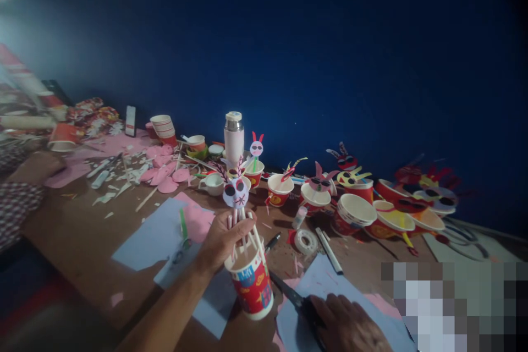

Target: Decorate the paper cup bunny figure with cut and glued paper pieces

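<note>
The left hand, its grip closed on slender white sticks, should steady them within the red patterned paper cup; the right hand grips a black-handled tool.

Right hand is cut off by lower edge, covering part of black scissors. Checked sleeve is cropped at left. Pixelated patch masks lower-right corner.

A handicraft workspace is indicated by a brown table, strewn with pink paper cutouts and white scraps. Decorated paper cups are lined up before a blue wall.
</note>
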`<control>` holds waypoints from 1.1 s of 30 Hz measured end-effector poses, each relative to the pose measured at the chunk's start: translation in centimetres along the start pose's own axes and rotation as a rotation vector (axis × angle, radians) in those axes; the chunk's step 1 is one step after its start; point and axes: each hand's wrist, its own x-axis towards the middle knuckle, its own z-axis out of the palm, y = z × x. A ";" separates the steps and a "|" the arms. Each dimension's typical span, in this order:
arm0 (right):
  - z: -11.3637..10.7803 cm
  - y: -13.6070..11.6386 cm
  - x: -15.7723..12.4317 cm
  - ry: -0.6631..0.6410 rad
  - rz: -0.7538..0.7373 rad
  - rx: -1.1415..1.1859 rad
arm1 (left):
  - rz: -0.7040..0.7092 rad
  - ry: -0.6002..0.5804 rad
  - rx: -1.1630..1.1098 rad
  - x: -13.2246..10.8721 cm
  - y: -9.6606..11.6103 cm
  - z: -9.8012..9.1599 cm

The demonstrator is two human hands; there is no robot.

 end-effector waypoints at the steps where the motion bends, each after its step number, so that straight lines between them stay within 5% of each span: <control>1: -0.3 -0.2 0.1 0.001 0.011 0.005 | 0.001 0.007 0.014 0.0 -0.1 0.0; 8: -2.3 -0.8 1.0 -0.024 0.059 0.085 | 0.002 -0.033 0.118 0.1 -0.8 -0.1; 22: -2.0 -1.1 0.2 -0.087 0.078 0.111 | 0.014 -0.155 0.224 -0.1 -1.5 -0.5; 29: -4.0 -0.7 1.0 -0.328 0.220 0.335 | 0.042 -0.191 0.235 -0.1 -1.4 -0.4; 33: -5.0 -0.4 1.3 -0.340 0.276 0.501 | 0.036 -0.218 0.202 -0.1 -1.3 -0.6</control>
